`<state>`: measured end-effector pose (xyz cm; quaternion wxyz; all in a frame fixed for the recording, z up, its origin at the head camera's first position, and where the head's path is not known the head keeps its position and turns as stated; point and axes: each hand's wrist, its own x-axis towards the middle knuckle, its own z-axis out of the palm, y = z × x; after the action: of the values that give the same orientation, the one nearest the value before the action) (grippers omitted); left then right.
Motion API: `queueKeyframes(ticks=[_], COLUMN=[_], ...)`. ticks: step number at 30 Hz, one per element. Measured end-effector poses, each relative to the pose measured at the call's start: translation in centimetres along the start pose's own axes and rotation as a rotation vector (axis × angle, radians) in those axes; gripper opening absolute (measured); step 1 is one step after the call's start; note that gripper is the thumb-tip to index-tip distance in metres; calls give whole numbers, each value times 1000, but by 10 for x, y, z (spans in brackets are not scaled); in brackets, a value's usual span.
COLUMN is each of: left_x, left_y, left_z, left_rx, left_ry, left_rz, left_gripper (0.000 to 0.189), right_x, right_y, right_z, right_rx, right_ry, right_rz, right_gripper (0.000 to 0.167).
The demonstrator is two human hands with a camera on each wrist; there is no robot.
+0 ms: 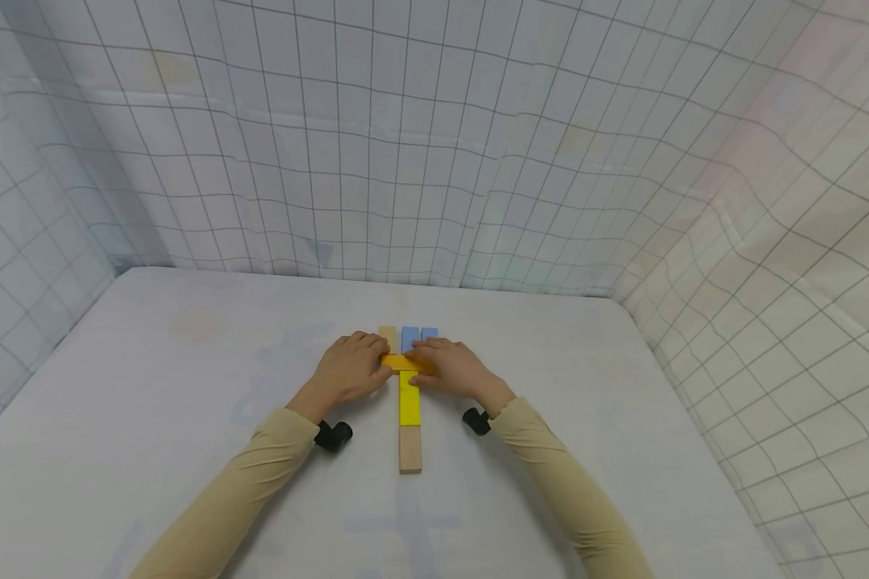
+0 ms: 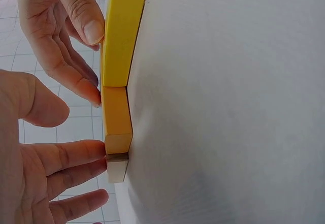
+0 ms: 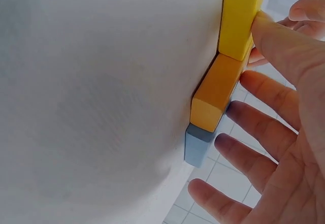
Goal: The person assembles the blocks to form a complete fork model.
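Note:
An orange block (image 1: 400,363) lies crosswise on the white table, against the far end of a yellow block (image 1: 409,400). Behind it stand a plain wooden block (image 1: 387,334) on the left and two blue blocks (image 1: 410,338) on the right. My left hand (image 1: 353,367) rests its fairly straight fingertips on the orange and far wooden blocks, its thumb held apart in the left wrist view. My right hand (image 3: 289,112) touches the yellow block with its thumb and the orange one with its index finger. Its other fingers spread over or near the blue blocks, partly hiding them.
Another plain wooden block (image 1: 410,449) continues the row at the yellow block's near end. Black wrist cameras (image 1: 334,436) show below both wrists. White table cloth (image 1: 188,378) spreads around the blocks. Grid-patterned curtains (image 1: 420,161) hang behind and at the sides.

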<state>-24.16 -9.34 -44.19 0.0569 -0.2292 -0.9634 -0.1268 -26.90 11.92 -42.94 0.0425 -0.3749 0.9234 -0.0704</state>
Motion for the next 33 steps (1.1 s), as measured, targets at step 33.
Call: queueKeyframes(ticks=[33], left_x=[0], left_y=[1], left_z=[-3], left_rx=[-3], left_ry=[-26], left_rz=[-7], left_gripper=[42], right_x=[-3], right_y=[-1], right_z=[-1], right_rx=[-24], right_ry=[-18], right_rz=[4], right_gripper=[53])
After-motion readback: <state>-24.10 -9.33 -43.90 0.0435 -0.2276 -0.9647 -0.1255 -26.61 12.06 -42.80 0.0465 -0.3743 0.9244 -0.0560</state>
